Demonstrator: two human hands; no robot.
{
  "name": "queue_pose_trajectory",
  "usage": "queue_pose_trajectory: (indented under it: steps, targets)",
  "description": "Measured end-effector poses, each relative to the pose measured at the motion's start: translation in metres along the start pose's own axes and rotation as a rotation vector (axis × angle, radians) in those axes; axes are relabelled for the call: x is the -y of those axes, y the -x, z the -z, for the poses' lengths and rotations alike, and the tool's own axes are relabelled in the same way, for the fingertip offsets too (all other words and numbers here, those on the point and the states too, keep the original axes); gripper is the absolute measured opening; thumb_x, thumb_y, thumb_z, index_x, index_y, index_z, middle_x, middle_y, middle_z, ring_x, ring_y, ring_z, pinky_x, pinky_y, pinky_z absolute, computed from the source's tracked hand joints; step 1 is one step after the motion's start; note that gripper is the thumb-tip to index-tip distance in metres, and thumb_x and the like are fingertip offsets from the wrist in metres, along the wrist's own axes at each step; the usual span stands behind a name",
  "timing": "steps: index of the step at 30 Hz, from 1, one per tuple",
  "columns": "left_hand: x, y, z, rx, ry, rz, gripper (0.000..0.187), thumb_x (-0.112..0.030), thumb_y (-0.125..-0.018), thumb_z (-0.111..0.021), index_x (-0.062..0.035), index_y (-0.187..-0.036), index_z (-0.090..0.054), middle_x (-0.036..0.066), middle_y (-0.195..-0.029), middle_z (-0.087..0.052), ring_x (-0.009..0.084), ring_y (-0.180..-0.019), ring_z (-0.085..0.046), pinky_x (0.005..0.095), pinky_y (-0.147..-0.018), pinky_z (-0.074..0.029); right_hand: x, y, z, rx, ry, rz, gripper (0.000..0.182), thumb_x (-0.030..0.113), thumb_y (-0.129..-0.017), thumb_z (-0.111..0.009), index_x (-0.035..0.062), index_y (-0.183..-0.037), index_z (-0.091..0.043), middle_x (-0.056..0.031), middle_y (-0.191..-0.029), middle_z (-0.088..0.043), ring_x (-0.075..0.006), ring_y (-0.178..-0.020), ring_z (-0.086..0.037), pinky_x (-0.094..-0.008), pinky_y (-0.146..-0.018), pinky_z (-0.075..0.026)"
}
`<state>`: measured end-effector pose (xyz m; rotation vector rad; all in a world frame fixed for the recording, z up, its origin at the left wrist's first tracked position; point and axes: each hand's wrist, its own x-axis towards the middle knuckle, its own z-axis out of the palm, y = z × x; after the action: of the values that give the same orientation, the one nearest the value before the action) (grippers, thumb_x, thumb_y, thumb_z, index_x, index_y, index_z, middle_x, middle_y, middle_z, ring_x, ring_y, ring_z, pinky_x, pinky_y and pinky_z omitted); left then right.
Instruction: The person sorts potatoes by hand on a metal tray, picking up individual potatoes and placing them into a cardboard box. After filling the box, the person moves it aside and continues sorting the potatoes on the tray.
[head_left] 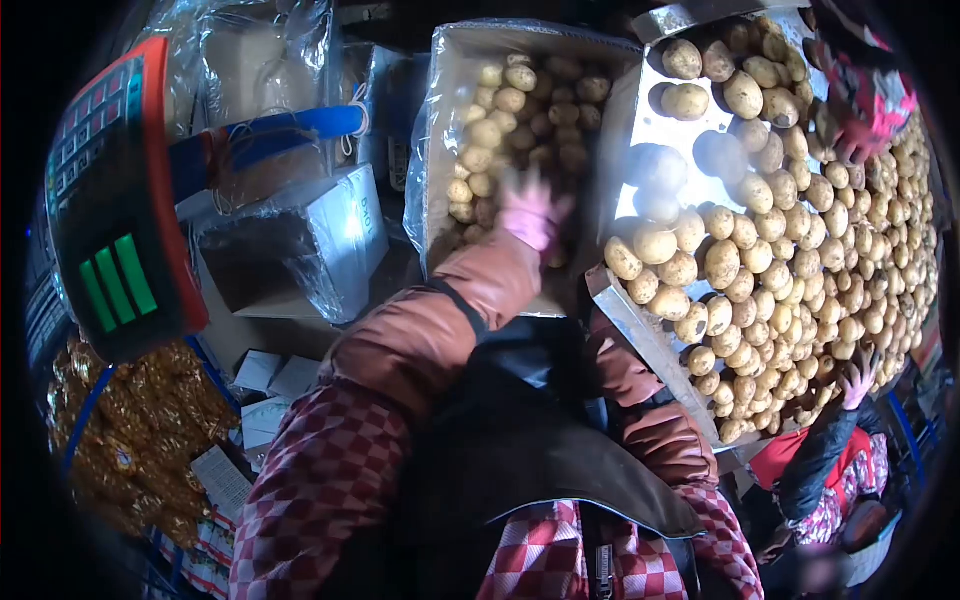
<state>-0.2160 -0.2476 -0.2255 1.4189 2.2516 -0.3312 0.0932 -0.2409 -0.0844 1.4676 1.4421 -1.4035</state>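
My left hand (pixel 532 208), in a pink glove and blurred by motion, is over a plastic-lined cardboard box (pixel 432 190). Its fingers look spread, and I see nothing held in them. Potatoes (pixel 486 134) fill much of that box above and around the hand. The right sleeve (pixel 668 425) reaches up beside the corner of the sorting table (pixel 600 285), but my right hand does not show. A large heap of potatoes (pixel 757 290) covers the white table to the right.
A scale display (pixel 118 283) with a red edge stands at the left, near a blue bar (pixel 300 125) and a wrapped box (pixel 345 240). Filled net bags (pixel 140 430) lie lower left. Co-workers' gloved hands (pixel 868 115) (pixel 857 383) are at the right.
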Motion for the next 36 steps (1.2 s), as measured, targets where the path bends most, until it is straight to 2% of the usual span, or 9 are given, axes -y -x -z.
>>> queue_pose_trajectory:
  steps: [2, 5, 6, 12, 14, 18, 22, 24, 36]
  targets:
    - [-0.022, -0.011, -0.099, 0.018, 0.778, -0.132, 0.055, -0.044, -0.09, -0.057, -0.0245, -0.142, -0.051, 0.006, -0.151, -0.043, 0.0299, -0.135, -0.041, 0.0753, -0.103, -0.023, 0.0, 0.001, -0.002, 0.007, 0.003, -0.005, 0.031, 0.026, -0.096, -0.058, 0.0083, -0.121, -0.062, -0.0127, -0.12, -0.063, -0.0264, -0.113, -0.061, -0.0401, -0.091, -0.052]
    - [-0.004, -0.045, -0.152, -0.537, -0.575, -0.461, 0.043, -0.039, -0.098, -0.041, -0.0254, -0.136, -0.055, 0.003, -0.142, -0.052, 0.0249, -0.125, -0.051, 0.077, -0.095, -0.026, 0.005, 0.005, 0.002, 0.004, -0.008, -0.001, 0.031, 0.027, -0.096, -0.059, 0.0086, -0.121, -0.063, -0.0125, -0.119, -0.063, -0.0264, -0.112, -0.062, -0.0401, -0.09, -0.052]
    - [0.005, -0.024, -0.016, 0.209, -0.039, -0.368, 0.036, -0.033, -0.097, -0.045, -0.0208, -0.127, -0.06, 0.005, -0.143, -0.05, 0.0258, -0.128, -0.047, 0.0706, -0.097, -0.03, 0.005, 0.005, -0.001, 0.005, -0.008, -0.012, 0.031, 0.028, -0.096, -0.059, 0.0087, -0.121, -0.063, -0.0124, -0.119, -0.064, -0.0264, -0.111, -0.062, -0.0401, -0.09, -0.052]
    - [0.074, 0.056, 0.013, -0.059, -0.024, -0.097, 0.045, -0.012, -0.083, -0.061, -0.0227, -0.127, -0.059, 0.01, -0.146, -0.044, 0.0355, -0.142, -0.033, 0.0556, -0.105, -0.04, 0.007, 0.004, 0.001, -0.003, -0.014, 0.008, 0.032, 0.029, -0.095, -0.06, 0.0093, -0.12, -0.064, -0.012, -0.117, -0.065, -0.0264, -0.109, -0.063, -0.0402, -0.089, -0.052]
    - [0.054, 0.053, 0.014, 0.628, 0.18, 0.108, 0.049, -0.009, -0.083, -0.062, -0.0211, -0.13, -0.058, 0.01, -0.151, -0.041, 0.0378, -0.139, -0.039, 0.0526, -0.109, -0.039, 0.007, 0.006, 0.002, -0.009, -0.015, 0.004, 0.032, 0.03, -0.095, -0.06, 0.0094, -0.12, -0.064, -0.0119, -0.117, -0.065, -0.0264, -0.109, -0.063, -0.0402, -0.089, -0.052]
    - [0.077, 0.082, 0.065, -0.299, 0.426, -0.311, 0.052, -0.02, -0.091, -0.062, -0.0149, -0.142, -0.051, 0.014, -0.154, -0.038, 0.0305, -0.133, -0.047, 0.0401, -0.11, -0.039, 0.008, 0.009, 0.002, -0.007, -0.007, -0.006, 0.033, 0.031, -0.094, -0.061, 0.0098, -0.119, -0.065, -0.0117, -0.115, -0.066, -0.0264, -0.107, -0.063, -0.0403, -0.088, -0.052]
    - [0.123, 0.036, 0.088, -0.726, 0.378, 0.131, 0.048, -0.033, -0.096, -0.056, -0.0102, -0.139, -0.052, 0.025, -0.139, -0.05, 0.0385, -0.122, -0.055, 0.0465, -0.1, -0.047, 0.014, 0.008, 0.004, 0.002, 0.013, -0.015, 0.033, 0.032, -0.094, -0.062, 0.0102, -0.119, -0.065, -0.0114, -0.114, -0.066, -0.0264, -0.106, -0.064, -0.0403, -0.087, -0.052]
    - [0.149, 0.02, 0.045, 0.141, 0.632, 0.554, 0.046, -0.029, -0.094, -0.057, -0.0059, -0.133, -0.055, 0.027, -0.117, -0.064, 0.042, -0.108, -0.063, 0.0495, -0.093, -0.051, 0.017, 0.009, 0.003, 0.003, 0.028, -0.019, 0.033, 0.032, -0.094, -0.062, 0.0104, -0.118, -0.066, -0.0113, -0.113, -0.067, -0.0264, -0.106, -0.064, -0.0404, -0.087, -0.052]
    - [0.166, 0.015, 0.044, -0.068, 0.529, 0.476, 0.04, -0.018, -0.093, -0.046, -0.0129, -0.133, -0.055, 0.024, -0.104, -0.069, 0.0447, -0.099, -0.064, 0.0541, -0.084, -0.051, 0.023, 0.022, 0.007, -0.069, 0.021, 0.033, 0.035, 0.035, -0.092, -0.064, 0.0115, -0.117, -0.068, -0.0106, -0.11, -0.069, -0.0264, -0.102, -0.066, -0.0405, -0.085, -0.052]
